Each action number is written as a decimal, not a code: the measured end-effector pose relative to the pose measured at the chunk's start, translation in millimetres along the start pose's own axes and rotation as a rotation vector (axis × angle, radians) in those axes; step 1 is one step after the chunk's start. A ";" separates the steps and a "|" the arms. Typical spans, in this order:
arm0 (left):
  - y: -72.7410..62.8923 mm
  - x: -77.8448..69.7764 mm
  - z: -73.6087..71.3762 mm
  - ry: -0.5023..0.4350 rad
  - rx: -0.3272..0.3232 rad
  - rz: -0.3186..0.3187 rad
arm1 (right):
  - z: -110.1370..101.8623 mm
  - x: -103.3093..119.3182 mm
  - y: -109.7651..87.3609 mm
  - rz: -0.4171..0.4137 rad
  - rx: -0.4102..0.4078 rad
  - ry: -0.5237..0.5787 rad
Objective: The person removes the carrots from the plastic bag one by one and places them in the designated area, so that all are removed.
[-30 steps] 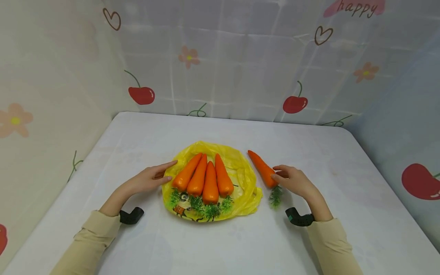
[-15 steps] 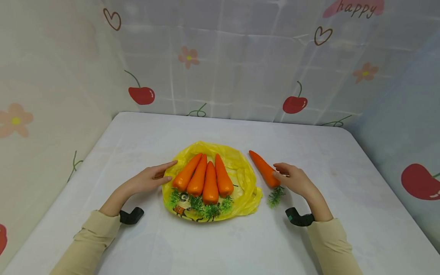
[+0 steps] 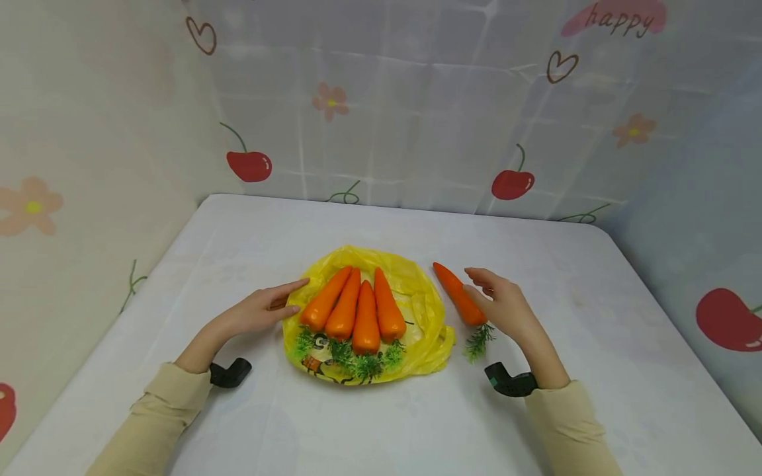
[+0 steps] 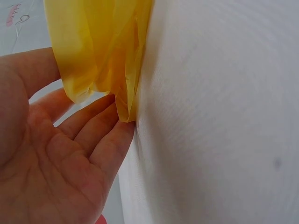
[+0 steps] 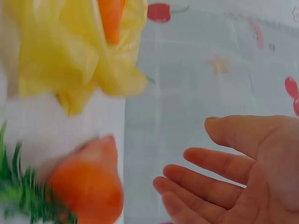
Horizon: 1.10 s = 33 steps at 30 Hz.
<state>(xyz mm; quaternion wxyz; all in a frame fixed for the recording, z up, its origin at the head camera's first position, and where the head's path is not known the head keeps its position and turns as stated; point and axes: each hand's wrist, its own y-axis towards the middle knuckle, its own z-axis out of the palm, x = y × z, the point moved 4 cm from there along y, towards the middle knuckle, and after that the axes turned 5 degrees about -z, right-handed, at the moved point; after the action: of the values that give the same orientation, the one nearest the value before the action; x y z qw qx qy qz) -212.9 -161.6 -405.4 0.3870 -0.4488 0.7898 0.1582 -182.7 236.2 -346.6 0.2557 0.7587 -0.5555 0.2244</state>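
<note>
Several orange carrots [image 3: 366,320] with green leafy tops lie side by side on a spread yellow plastic bag [image 3: 419,291], which has a printed pattern. My left hand [image 3: 258,311] touches the bag's left rim, fingers loosely extended; the left wrist view shows its fingertips against the hanging yellow film [image 4: 100,51]. One more carrot [image 3: 457,294] lies on the table right of the bag, tip pointing away. My right hand [image 3: 503,304] hovers just over its right side, fingers spread. In the right wrist view that hand [image 5: 243,172] holds nothing and stands apart from the blurred carrot [image 5: 86,186].
The white-covered table [image 3: 369,430] reaches back to a curtain [image 3: 411,119] printed with cherries, flowers and hearts. Similar patterned sheets stand along the left and right sides. Each wrist wears a black camera mount, the left mount [image 3: 231,373] and the right mount [image 3: 510,380].
The loose carrot has shifted slightly right on the table. My right hand has come away from it, rising a little with its fingers spreading. The left hand stays at the bag's rim.
</note>
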 end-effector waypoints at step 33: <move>0.4 3.8 2.5 0.035 -0.018 0.019 | 103.3 39.7 8.4 -0.064 0.296 0.142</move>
<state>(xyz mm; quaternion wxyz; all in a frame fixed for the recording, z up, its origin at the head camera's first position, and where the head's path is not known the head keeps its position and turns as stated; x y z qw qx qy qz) -213.2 -162.2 -409.9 0.3675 -0.4474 0.7992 0.1614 -173.7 139.4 -400.0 0.1868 0.7875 -0.4727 0.3485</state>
